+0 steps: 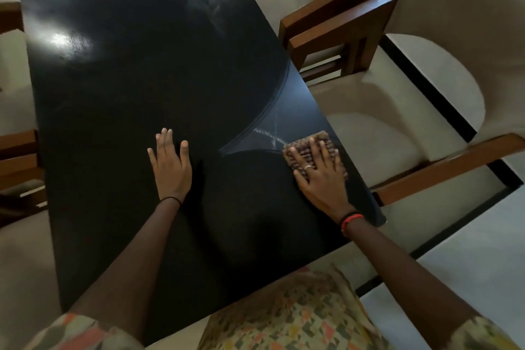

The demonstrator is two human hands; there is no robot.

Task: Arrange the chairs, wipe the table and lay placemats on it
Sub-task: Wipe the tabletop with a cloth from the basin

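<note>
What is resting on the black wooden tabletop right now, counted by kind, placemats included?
Brown knobbly wiping cloth: 1
Bare hands: 2, left hand flat on the black wooden tabletop, right hand pressing on the cloth
Placemats: 0
Total: 3

Right hand (319, 170) presses cloth (326, 140) on table (142, 79); left hand (170, 167) flat.

The cloth (314, 152) lies on the table (142, 79), chairs (341, 31) right.
</note>
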